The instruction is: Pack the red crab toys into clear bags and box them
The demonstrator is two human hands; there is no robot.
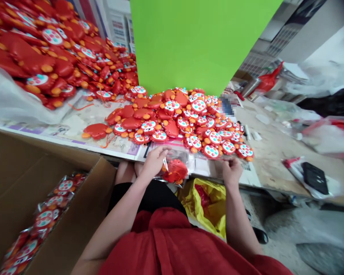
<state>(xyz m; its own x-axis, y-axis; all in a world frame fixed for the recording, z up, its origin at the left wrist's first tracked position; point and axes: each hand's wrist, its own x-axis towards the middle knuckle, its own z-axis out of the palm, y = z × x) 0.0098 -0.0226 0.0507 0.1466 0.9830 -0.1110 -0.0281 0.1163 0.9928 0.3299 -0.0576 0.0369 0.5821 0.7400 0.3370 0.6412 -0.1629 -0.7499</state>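
My left hand (155,162) is closed on the edge of a clear plastic bag (186,157) at the table's front edge. Inside the bag lies a red crab-shaped toy (176,171), its plain red back showing. My right hand (232,171) is held apart from the bag, farther right, with its fingers pinched together; what is between them is too small to make out. Just beyond both hands spreads a pile of similar toys (172,130), red with orange feet and white faces dotted with coloured buttons. One loose toy (96,131) rests left of the pile.
A large heap of toys (65,57) fills the back left. Bagged toys (44,219) line a cardboard box (86,206) at lower left. A green panel (200,42) stands behind the pile. A yellow bag (209,214) hangs below the table; a black phone-like object (315,177) lies right.
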